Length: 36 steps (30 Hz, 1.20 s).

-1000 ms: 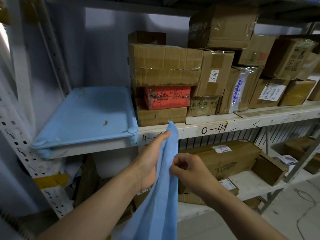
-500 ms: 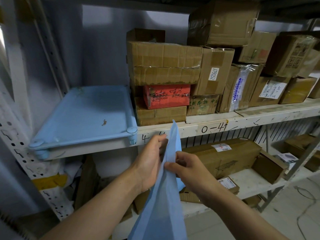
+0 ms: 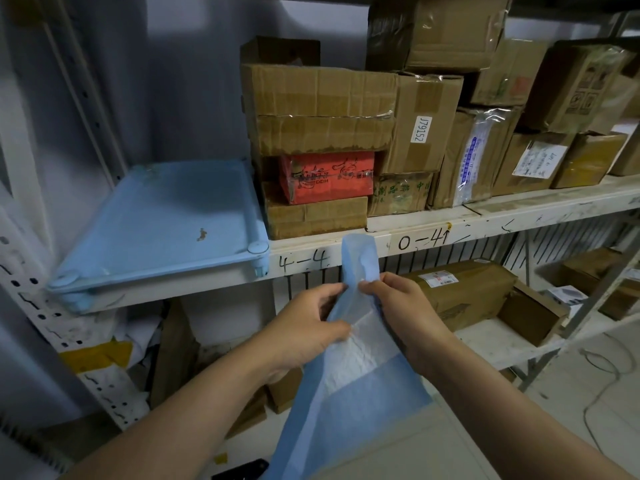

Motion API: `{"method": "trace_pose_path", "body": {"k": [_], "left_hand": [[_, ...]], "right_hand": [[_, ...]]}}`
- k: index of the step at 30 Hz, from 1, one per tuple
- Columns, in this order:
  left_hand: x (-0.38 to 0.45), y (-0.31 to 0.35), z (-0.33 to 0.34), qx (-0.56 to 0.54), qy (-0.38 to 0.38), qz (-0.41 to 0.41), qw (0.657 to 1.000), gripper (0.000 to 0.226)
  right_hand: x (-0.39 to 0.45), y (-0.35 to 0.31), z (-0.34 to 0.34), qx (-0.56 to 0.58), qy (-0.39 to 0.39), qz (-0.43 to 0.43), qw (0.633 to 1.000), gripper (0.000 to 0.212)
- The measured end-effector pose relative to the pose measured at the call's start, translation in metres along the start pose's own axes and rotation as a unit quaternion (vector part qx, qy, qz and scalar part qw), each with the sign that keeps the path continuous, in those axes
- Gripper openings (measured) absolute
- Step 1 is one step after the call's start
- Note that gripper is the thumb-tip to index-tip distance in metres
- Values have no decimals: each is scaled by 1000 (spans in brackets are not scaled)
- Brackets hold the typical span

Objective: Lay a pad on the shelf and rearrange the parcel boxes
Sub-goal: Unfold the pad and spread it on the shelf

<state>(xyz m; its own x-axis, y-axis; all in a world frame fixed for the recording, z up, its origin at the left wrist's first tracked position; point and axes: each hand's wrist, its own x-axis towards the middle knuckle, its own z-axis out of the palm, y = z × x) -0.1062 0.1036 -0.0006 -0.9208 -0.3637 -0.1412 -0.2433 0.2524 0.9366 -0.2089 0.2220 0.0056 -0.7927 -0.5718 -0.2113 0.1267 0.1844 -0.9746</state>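
A folded blue pad [image 3: 349, 393] with a white quilted inner face hangs in front of the shelf [image 3: 485, 220]. My left hand [image 3: 308, 327] pinches its left layer and my right hand [image 3: 401, 306] pinches its right layer, the two pulled slightly apart near the top. Its upper tip stands just below the shelf's front edge. Parcel boxes [image 3: 322, 109] are stacked on the shelf's middle and right, among them a red box [image 3: 327, 176] and a box labelled J79152 [image 3: 422, 126].
A light-blue plastic tray [image 3: 152, 230] lies upside down on the shelf's left part, beside the box stack. Below, a lower shelf holds a long brown parcel [image 3: 460, 289] and smaller boxes. White perforated uprights frame the left. A cable lies on the floor at right.
The pad has begun to open: my hands moved from gripping one narrow fold to pulling two layers apart, exposing the white inner face. Both hands sit slightly lower.
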Motion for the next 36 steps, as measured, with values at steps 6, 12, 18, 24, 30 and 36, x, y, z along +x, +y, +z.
{"method": "trace_pose_path", "body": {"k": [6,12,18,24,30,36], "left_hand": [[5,-13,-17,69,28,6,997,29],[8,-45,-40,163,99,0,982,21],[6,-62,-57,229,131,-18,964,21],[5,-68,-60,356,98,-27,929,28],[1,-71,-50,448,92,-38,889,33],[10,-66,-20,491,67,38,867,69]], "right_hand": [[2,4,-10,-37,8,6,999,25],[15,9,-39,-247,57,-67,965,16],[30,17,-68,-453,109,-111,878,19],[34,22,-67,-570,150,-170,790,29],[23,9,-48,-562,128,-292,763,18],[13,-2,-37,-572,69,-360,734,14]]}}
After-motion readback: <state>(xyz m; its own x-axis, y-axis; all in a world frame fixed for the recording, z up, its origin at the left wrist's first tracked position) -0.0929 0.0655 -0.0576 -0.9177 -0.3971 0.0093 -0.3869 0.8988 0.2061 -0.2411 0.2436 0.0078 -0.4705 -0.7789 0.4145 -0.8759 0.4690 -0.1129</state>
